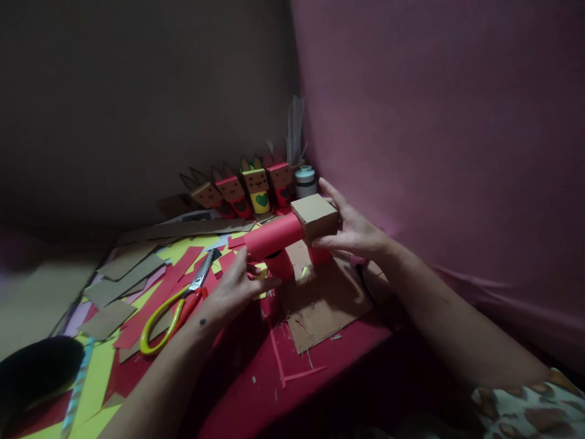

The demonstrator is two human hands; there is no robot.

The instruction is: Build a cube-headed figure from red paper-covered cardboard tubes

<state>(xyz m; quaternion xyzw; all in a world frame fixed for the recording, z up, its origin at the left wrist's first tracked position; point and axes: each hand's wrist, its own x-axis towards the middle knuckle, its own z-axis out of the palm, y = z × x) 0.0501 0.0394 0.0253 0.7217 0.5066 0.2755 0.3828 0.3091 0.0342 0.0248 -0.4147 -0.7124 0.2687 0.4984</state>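
Observation:
A red paper tube [274, 235] reaches sideways to a small cardboard box [315, 213] with a flat tan top. My right hand [350, 228] grips the box from its right side, thumb low and fingers behind. My left hand [237, 281] is at the tube's left end, its fingers bent around something red below the tube; the exact contact is partly hidden. Under the tube stands a short red cylinder [280, 266], and another red piece [320, 255] shows beneath the box. A brown cardboard sheet [326, 305] lies below them on the red table cover.
Several box-headed paper figures, one a yellow figure [259, 192], stand at the back beside a pale blue-lidded jar [306, 181]. Yellow-and-red-handled scissors [176, 311] lie left of my left hand among paper and cardboard scraps [123, 286]. A pink cloth [434, 134] hangs at right.

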